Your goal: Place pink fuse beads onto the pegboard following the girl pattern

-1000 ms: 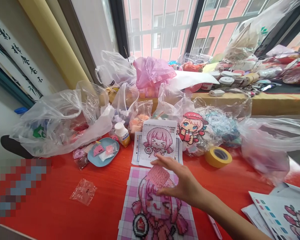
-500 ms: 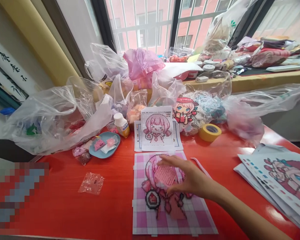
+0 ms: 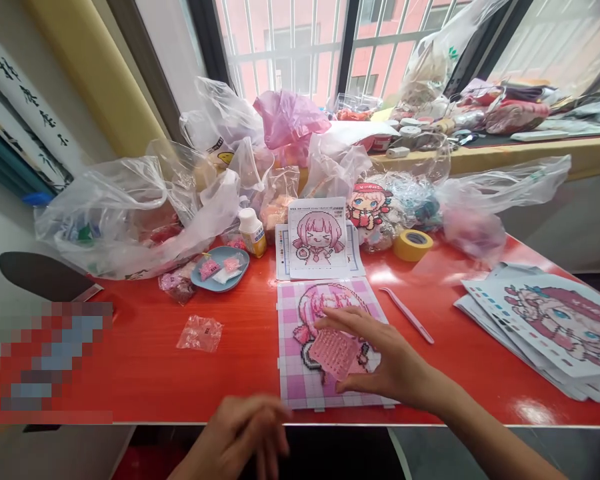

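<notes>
My right hand (image 3: 380,350) holds a small pink bead tray (image 3: 336,355) by its edges, thumb below and fingers above. The tray has ridged rows and is tilted over the pegboard. Beneath lies a pegboard (image 3: 291,393) with pink and white checks, bearing a bead picture of a pink-haired character (image 3: 315,303); hand and tray hide part of it. My left hand (image 3: 245,430) hangs at the table's front edge, left of the board. Its fingers are loosely bent, apart and blurred, with nothing visible in them. Pink tweezers (image 3: 409,317) lie to the board's right.
Printed patterns (image 3: 317,241) stand behind the board. A blue plate (image 3: 223,283) with small bead bags, a white bottle (image 3: 253,233) and yellow tape (image 3: 413,246) are nearby. An empty plastic bag (image 3: 200,333) lies left, printed sheets (image 3: 545,327) right. Plastic bags (image 3: 150,220) line the back.
My left hand has come into view at the bottom. My right hand, still holding the tray, now covers a lower part of the bead picture. The view has shifted, showing the table's front edge.
</notes>
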`<state>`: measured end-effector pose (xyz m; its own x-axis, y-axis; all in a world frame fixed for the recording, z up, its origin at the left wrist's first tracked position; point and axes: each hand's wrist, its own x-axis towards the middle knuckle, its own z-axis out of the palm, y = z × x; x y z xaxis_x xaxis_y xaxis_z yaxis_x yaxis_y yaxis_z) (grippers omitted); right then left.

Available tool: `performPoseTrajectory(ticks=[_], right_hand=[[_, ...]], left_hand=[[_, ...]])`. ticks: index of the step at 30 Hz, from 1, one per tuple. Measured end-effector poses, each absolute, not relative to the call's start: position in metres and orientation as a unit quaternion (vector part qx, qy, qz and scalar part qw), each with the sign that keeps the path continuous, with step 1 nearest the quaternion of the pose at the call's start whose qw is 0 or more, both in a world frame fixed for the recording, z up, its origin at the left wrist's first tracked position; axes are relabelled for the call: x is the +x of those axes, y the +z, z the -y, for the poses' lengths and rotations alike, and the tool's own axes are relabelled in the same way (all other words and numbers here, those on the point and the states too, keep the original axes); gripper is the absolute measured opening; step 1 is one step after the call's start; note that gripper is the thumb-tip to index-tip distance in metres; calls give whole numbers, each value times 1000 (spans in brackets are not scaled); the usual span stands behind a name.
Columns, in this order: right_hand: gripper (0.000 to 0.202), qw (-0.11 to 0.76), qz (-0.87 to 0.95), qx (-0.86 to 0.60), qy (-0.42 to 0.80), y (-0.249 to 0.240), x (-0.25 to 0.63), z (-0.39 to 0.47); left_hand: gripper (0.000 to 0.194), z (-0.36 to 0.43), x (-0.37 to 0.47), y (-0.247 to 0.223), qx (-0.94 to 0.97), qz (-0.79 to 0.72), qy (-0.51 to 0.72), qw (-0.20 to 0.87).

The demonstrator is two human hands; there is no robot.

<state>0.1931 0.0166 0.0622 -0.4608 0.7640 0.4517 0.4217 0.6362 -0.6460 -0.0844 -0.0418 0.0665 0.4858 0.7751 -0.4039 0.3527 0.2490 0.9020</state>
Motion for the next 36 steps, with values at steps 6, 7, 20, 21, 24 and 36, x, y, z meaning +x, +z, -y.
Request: performPoseTrajectory(ticks=[6, 7, 20, 21, 24, 36], right_hand=[[81, 397, 826, -334, 220, 66, 189, 0], [82, 402, 819, -342, 228, 65, 191, 3], [94, 379, 791, -323, 357, 42, 161, 33], [93, 386, 788, -320, 357, 43, 159, 32], [90, 409, 773, -324, 360, 44, 156, 30], [46, 501, 696, -395, 329, 30, 166, 41]], left_hand=[[54, 34, -36, 69, 484, -462, 361, 650], [54, 39, -35, 65, 471, -460, 364, 659], [71, 49, -1, 68, 291, -435, 371, 767], [67, 44, -1, 70, 277, -445, 377, 764], [51, 29, -8, 71, 269, -433, 419, 751], [30, -3, -20, 66, 303, -422, 416, 746]])
